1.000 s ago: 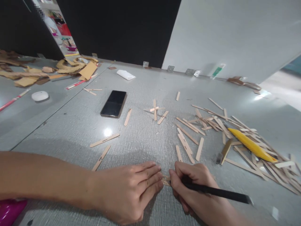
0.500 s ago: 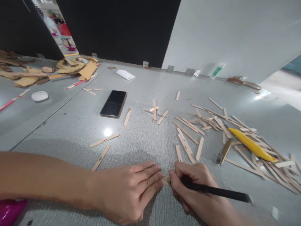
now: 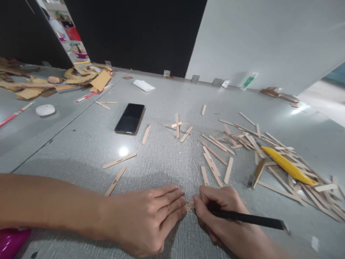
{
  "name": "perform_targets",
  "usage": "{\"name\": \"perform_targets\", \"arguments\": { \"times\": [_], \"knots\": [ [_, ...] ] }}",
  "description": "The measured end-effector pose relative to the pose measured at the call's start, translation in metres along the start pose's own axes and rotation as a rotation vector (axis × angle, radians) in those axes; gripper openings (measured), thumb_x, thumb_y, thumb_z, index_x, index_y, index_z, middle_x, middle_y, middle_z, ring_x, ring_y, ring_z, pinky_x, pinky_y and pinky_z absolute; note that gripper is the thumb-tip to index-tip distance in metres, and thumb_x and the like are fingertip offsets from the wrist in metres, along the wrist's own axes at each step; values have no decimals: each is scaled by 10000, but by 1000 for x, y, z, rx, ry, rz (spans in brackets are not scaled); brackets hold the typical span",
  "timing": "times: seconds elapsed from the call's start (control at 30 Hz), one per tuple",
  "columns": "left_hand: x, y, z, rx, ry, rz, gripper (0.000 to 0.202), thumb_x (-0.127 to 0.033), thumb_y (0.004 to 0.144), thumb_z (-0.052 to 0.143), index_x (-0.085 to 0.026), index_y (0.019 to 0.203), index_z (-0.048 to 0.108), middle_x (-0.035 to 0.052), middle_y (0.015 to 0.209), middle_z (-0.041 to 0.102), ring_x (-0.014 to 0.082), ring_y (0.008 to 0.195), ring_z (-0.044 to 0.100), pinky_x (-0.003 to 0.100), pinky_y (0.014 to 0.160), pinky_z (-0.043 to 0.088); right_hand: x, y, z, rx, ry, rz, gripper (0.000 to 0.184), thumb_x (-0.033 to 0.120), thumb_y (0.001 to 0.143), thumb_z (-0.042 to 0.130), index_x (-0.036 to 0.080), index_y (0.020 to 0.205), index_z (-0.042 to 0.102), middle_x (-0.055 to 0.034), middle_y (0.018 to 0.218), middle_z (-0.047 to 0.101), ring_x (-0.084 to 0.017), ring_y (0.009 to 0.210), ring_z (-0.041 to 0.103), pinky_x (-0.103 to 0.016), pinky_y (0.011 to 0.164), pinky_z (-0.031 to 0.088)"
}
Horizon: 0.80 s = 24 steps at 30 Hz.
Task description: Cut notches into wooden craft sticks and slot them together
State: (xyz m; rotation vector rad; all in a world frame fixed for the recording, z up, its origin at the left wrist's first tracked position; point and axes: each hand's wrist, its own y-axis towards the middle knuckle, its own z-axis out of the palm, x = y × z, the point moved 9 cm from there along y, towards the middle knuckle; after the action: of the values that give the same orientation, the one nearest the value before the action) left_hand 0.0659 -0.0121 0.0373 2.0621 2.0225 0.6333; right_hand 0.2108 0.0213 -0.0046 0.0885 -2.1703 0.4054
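My left hand lies flat on the grey table, fingers stretched out and pressed together on a small wooden stick piece. My right hand is closed round a thin black tool whose tip meets that same piece between the two hands. Most of the piece is hidden under my fingertips.
Loose wooden sticks lie scattered to the right with a yellow utility knife and a small metal blade. A black phone lies further back. Cardboard scraps, a white oval object and a magenta object sit left.
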Motion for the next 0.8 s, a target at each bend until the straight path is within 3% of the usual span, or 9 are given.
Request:
{"name": "perform_targets", "arguments": {
  "times": [0.27, 0.5, 0.67, 0.8],
  "knots": [
    [0, 0, 0, 10, 4, 6, 498, -252, 996, 504, 65, 1335, 682, 236, 1358, 720, 340, 1309, 679, 456, 1214, 472, 7, 0, 0, 2, -68, -67, 475, 354, 1059, 479, 256, 621, 323, 83, 425, 404, -74, 346, 423, -183, 366, 320],
    [-2, 0, -1, 9, -3, 16, 506, -248, 984, 514, 78, 1335, 677, 248, 1358, 716, 356, 1309, 677, 476, 1215, 469, 16, 2, -4, -34, -155, -158, 453, 263, 1024, 497, 255, 614, 303, 81, 435, 382, -80, 381, 370, -210, 378, 287],
    [-1, 1, -2, 0, -2, 4, 492, -245, 997, 487, 59, 1328, 688, 222, 1346, 731, 339, 1296, 687, 453, 1209, 476, 3, 0, -1, 3, -37, -82, 454, 325, 1052, 520, 259, 625, 385, 57, 440, 497, -95, 359, 472, -208, 377, 347],
    [-1, 1, -1, -1, 7, 4, 493, -257, 1012, 484, 54, 1338, 684, 215, 1352, 730, 334, 1304, 682, 454, 1218, 468, -1, 0, -1, -15, 0, -55, 450, 347, 1058, 532, 257, 639, 395, 68, 457, 481, -96, 354, 507, -200, 385, 351]
  ]
}}
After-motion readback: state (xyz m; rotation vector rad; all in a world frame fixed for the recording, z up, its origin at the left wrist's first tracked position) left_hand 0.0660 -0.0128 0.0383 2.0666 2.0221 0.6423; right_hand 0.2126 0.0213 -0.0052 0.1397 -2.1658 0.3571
